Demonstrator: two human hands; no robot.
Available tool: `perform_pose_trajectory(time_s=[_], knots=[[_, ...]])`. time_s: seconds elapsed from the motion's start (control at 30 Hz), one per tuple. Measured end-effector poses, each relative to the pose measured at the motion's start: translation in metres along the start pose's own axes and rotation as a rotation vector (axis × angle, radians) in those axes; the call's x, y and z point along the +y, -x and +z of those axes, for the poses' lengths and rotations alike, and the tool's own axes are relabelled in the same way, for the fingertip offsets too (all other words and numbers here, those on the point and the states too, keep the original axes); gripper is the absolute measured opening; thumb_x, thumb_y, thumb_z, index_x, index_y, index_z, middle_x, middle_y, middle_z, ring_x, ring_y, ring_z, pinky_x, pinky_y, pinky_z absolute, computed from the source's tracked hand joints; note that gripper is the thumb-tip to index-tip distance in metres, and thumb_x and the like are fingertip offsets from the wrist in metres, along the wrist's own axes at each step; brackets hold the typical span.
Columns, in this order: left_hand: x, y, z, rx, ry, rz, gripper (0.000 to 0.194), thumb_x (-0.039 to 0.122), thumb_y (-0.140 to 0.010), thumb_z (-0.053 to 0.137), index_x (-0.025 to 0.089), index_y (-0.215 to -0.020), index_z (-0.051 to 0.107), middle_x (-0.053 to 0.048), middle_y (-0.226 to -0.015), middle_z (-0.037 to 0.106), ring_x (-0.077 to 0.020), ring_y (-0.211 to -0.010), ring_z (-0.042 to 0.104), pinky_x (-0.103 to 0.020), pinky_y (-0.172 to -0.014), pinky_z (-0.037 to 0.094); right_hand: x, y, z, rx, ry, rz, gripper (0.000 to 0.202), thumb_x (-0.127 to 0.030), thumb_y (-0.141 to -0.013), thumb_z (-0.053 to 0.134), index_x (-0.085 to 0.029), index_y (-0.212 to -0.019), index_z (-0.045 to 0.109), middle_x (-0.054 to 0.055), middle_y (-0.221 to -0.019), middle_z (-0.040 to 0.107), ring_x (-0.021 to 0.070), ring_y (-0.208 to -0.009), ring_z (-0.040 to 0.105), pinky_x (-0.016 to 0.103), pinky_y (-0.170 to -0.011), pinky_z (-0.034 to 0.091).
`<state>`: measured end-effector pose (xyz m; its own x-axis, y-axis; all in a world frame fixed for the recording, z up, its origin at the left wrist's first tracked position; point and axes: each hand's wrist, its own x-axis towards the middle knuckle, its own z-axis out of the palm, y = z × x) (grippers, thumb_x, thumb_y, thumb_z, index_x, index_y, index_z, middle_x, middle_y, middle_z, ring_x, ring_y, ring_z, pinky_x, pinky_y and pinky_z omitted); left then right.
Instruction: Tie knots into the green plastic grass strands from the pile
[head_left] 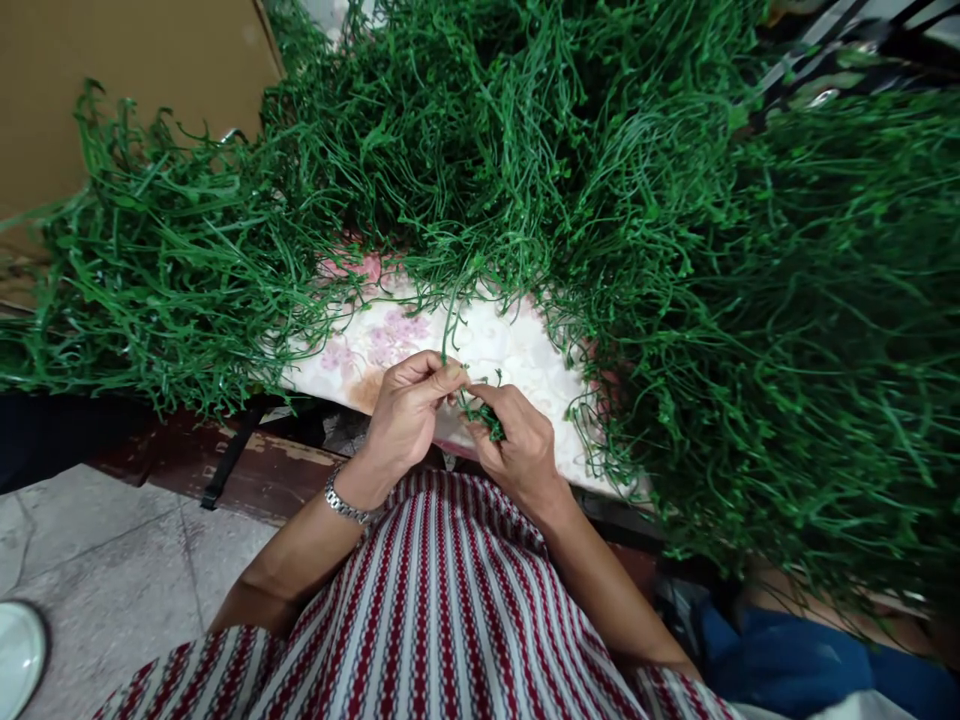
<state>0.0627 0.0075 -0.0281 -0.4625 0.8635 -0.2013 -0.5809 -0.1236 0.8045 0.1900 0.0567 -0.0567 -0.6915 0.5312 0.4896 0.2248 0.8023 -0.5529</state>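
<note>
My left hand (409, 410) pinches a thin green plastic stem (448, 345) between thumb and fingers, and a metal watch sits on that wrist. My right hand (517, 445) holds a small bunch of green stem pieces (484, 415) against its palm. Both hands meet fingertip to fingertip just above the near edge of a table covered by a floral cloth (510, 350). Large heaps of green artificial grass stems (675, 300) surround the hands on three sides.
A brown cardboard sheet (135, 70) stands at the back left. Grey tiled floor (112, 570) lies at lower left, with a white object (19, 655) at the edge. Blue fabric (787, 650) shows at lower right. My red-and-white striped garment (442, 620) fills the foreground.
</note>
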Motion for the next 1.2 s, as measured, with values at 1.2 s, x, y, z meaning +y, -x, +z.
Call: perform_pose_trajectory(time_s=[1.2], knots=[[0.036,0.013,0.004,-0.145,-0.102,0.097,0.029,0.030,-0.076,0.063,0.017,-0.059,0.044,0.008,-0.041,0.034,-0.0026,-0.034,0.028,-0.016,-0.035,0.021,0.012,0.001,-0.059,-0.101,0.100,0.006,0.013,-0.011,-0.078,0.050,-0.016,-0.084,0.060,0.015,-0.142,0.024,0.0346,-0.129,0.027,0.054,-0.097,0.030]])
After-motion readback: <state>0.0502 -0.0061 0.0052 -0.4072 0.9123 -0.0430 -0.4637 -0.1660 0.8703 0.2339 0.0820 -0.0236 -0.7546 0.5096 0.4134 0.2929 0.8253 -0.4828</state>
